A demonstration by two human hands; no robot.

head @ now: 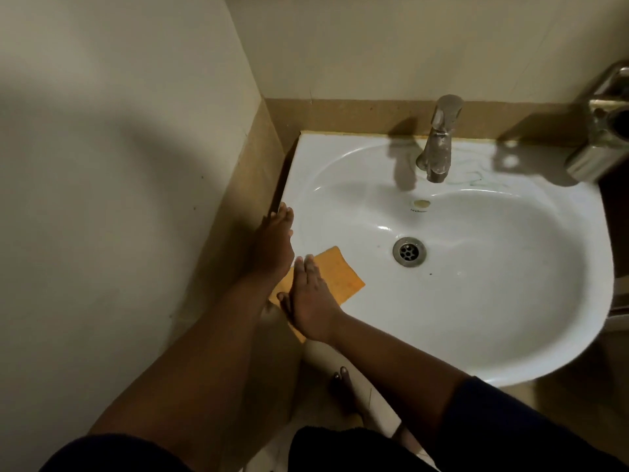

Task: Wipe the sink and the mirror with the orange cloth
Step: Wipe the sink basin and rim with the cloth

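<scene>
Right hand (308,301) presses flat on the limp orange cloth (340,279) at the sink (510,352) rim, left hand (275,243) seemingly open beside it; bunch its middle.

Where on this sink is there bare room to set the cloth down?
Free: the sink basin right of the drain, and the back ledge left of the tap. Crowded: the left rim, where the right hand presses the orange cloth and the left hand rests.

orange cloth (340,279) part-hidden (under hand), holder (602,137) cropped
</scene>
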